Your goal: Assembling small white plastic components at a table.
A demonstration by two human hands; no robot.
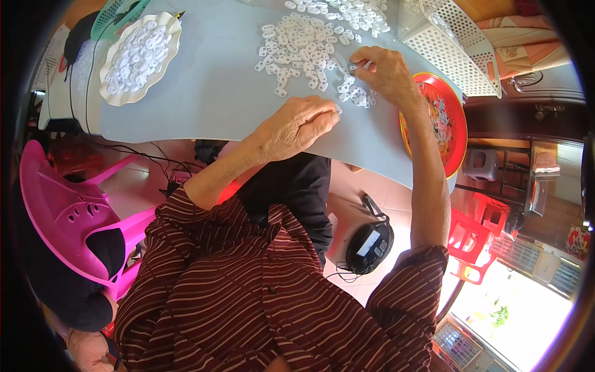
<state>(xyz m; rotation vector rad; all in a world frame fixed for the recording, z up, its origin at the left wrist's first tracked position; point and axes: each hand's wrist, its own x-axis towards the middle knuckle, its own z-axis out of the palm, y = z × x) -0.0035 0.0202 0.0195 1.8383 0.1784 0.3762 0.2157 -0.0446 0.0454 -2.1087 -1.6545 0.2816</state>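
Just above the table's near edge, my left hand is closed, and a small white plastic piece pokes out between thumb and fingertips. My right hand reaches in from the right with thumb and index finger in a pinch; a bit of a small white piece shows at their tips. Right below those fingertips lies a small cluster of white two-holed plastic pieces. A larger loose heap of the same pieces spreads beyond my hands, and another heap lies at the far edge of view.
A cream wavy-rimmed dish full of white pieces stands at the left of the grey table. Right of my right forearm are a red round tray with small scraps and a white perforated basket. A pink plastic chair stands left.
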